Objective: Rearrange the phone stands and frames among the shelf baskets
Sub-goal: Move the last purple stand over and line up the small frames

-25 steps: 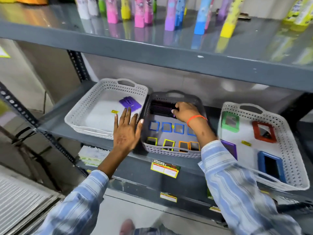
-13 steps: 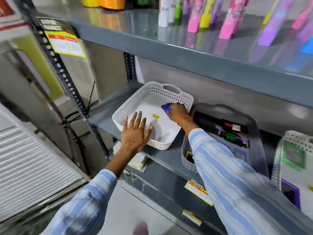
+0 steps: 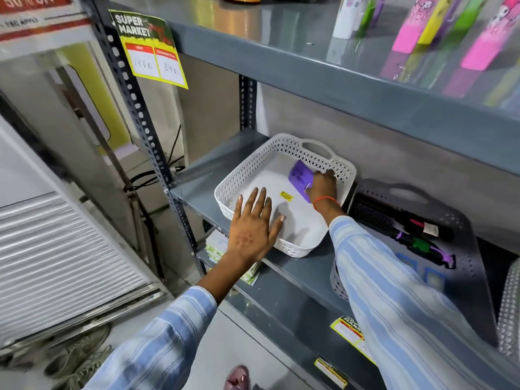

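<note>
A white perforated basket (image 3: 281, 147) stands on the middle shelf. Inside it at the back right is a purple phone stand (image 3: 300, 175), tilted up, with my right hand (image 3: 322, 185) gripping its right side. My left hand (image 3: 253, 223) lies flat, fingers spread, over the basket's near left rim. A small yellow sticker (image 3: 286, 196) lies on the basket floor. To the right, a dark grey basket (image 3: 464, 229) holds hairbrushes (image 3: 405, 235) and blue frames (image 3: 434, 278), partly hidden by my right sleeve.
The upper grey shelf (image 3: 323, 77) overhangs the baskets and carries colourful bottles (image 3: 408, 29). A perforated upright post (image 3: 135, 108) with a supermarket price tag (image 3: 150, 49) stands at the left. Another white basket's edge (image 3: 510, 305) shows at far right. Price labels (image 3: 347, 330) line the shelf front.
The view swung left. My right hand left the grey basket, reached into the white basket and took the purple stand, tilting it up. My left hand stayed on the white basket's rim.
</note>
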Available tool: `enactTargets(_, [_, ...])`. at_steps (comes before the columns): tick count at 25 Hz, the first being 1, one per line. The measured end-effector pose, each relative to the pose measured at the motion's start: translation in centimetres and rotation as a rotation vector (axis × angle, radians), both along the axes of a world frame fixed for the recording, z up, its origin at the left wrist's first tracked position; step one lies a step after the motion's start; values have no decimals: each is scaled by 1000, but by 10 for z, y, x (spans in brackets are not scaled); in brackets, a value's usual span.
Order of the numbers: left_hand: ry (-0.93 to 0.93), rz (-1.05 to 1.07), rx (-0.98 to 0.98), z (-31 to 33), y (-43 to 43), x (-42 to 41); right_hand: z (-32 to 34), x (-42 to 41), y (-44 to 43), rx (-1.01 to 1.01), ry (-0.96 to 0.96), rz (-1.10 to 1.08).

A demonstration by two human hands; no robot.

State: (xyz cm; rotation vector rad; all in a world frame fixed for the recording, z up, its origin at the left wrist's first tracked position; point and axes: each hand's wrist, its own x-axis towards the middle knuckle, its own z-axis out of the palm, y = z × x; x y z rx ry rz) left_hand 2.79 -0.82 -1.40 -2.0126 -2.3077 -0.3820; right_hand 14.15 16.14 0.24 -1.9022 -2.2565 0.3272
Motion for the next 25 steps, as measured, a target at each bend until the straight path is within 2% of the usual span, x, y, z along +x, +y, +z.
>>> enactTargets(2, [-7, -3, 6, 0, -1, 0, -8, -1, -4, 148, -121, 149])
enactTargets(3, [-7, -5, 6, 1, -1, 0, -12, -1, -11, 147, -191, 228])
enactTargets(7, [-1, -11, 14, 1, 0, 0, -25, 3, -29, -53, -375, 357])
enactTargets(10, [4, -11, 1, 1, 0, 1, -15, 2, -27, -188, -353, 340])
enactTargets(14, [24, -13, -25, 4, -1, 0, -7, -4, -27, -205, -221, 318])
enactTargets(16, [30, -14, -43, 7, -2, 1, -1, -1, -32, -168, -153, 268])
enactTargets(19, [28, -8, -64, 9, -2, 2, 17, 12, -40, -12, -45, 182])
enactTargets(21, [23, 10, -79, 11, -1, 2, 35, 29, -48, 90, -44, 158])
enactTargets(25, [23, -12, -99, 16, -2, 27, 64, 91, -73, 165, -6, 77])
